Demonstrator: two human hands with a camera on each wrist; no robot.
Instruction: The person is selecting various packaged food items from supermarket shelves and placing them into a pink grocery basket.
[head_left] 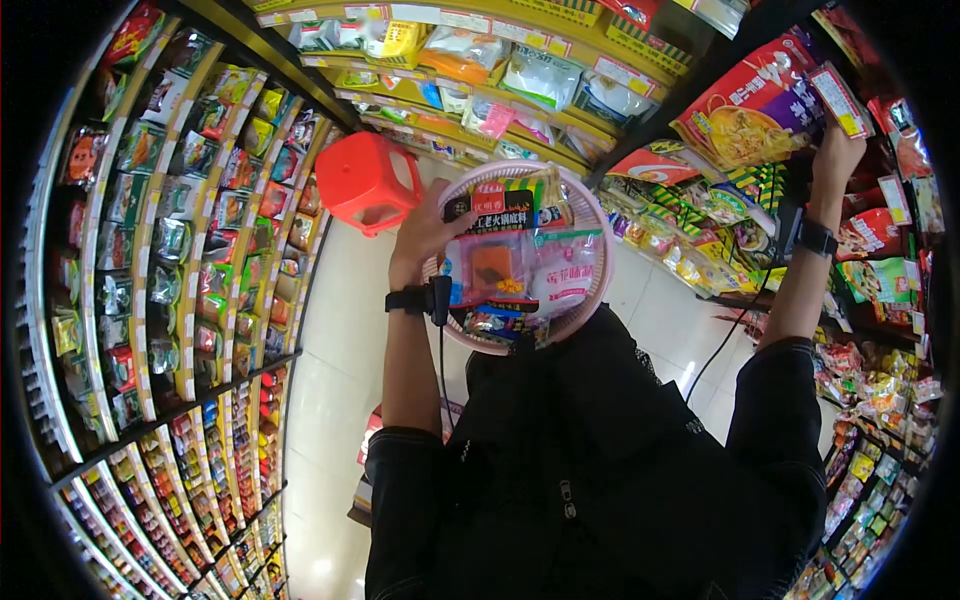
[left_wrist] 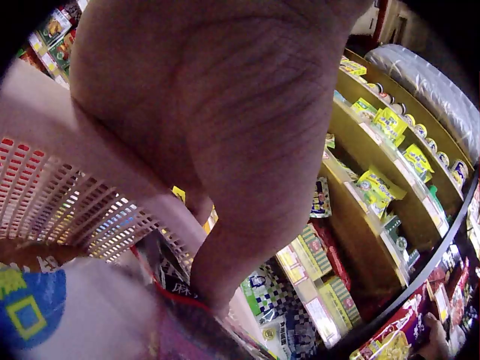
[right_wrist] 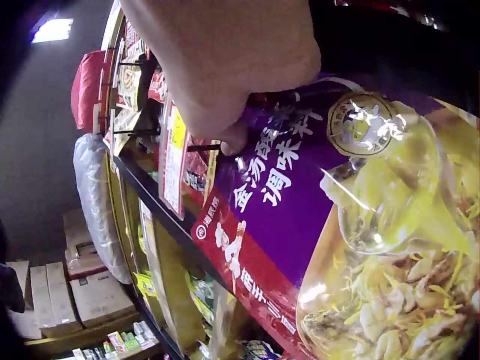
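The pink plastic basket (head_left: 604, 235) sits in front of the body, and my left hand (head_left: 432, 230) grips its left rim. Inside lie a black-and-red hot pot base packet (head_left: 490, 213), a white-and-pink bag (head_left: 567, 272) and other packets. In the left wrist view, the left hand reaches down over the basket's perforated wall (left_wrist: 34, 191). At upper right, my right hand (head_left: 840, 158) holds a large purple-and-red seasoning packet (head_left: 745, 110) by its edge. The right wrist view shows a fingertip at that edge, beside a metal hook and a price tag (right_wrist: 174, 161).
A red plastic stool (head_left: 362, 180) stands on the tiled floor beyond the basket. Packed shelves (head_left: 190, 370) line the left side, with another shelf (head_left: 530, 40) ahead. Hanging packets (head_left: 868, 235) crowd the right, and a black cable (head_left: 735, 330) runs from the right wrist.
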